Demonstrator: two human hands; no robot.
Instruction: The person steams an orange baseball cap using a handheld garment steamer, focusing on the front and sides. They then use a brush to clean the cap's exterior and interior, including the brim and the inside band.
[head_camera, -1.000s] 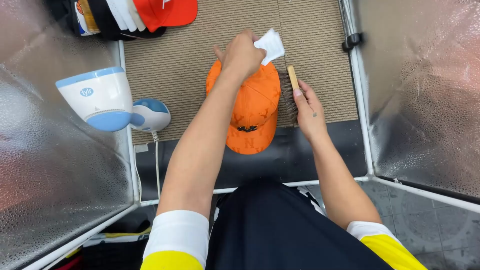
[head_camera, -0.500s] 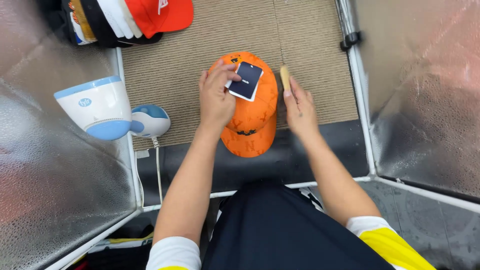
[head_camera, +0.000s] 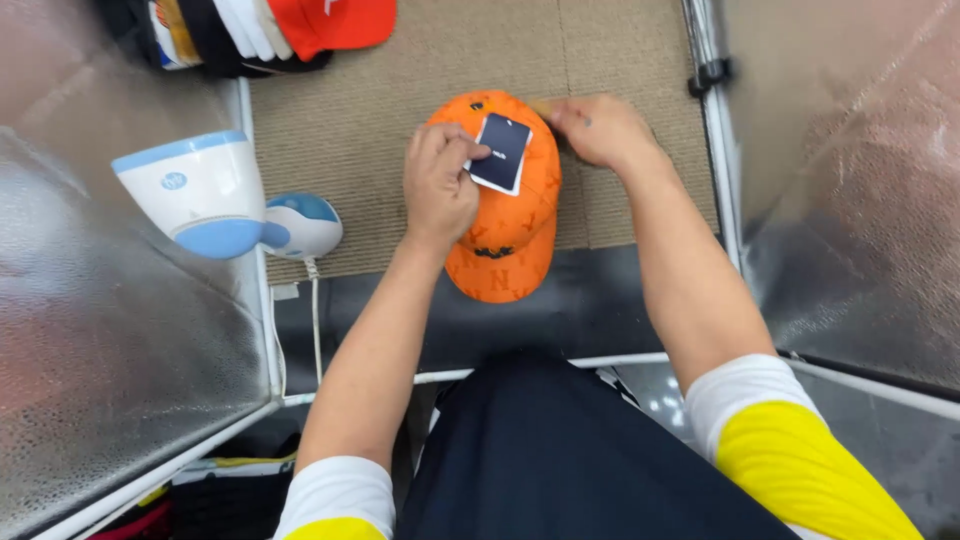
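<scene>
An orange patterned cap (head_camera: 510, 235) lies on the beige mat (head_camera: 350, 120), brim toward me. My left hand (head_camera: 437, 182) rests on the cap's left side and pinches the edge of a dark blue hang tag (head_camera: 500, 152) lying on the crown. My right hand (head_camera: 598, 128) touches the cap's far right edge, fingers curled over a small tan stick that is mostly hidden.
A white and blue handheld steamer (head_camera: 215, 195) lies at the left of the mat, its cord trailing down. A stack of caps, red on top (head_camera: 300, 25), sits at the far left. Reflective silver panels (head_camera: 860, 180) wall both sides.
My left hand came back from beyond the cap and laid the tag, now dark side up, on the crown. My right hand slid toward the cap's far edge.
</scene>
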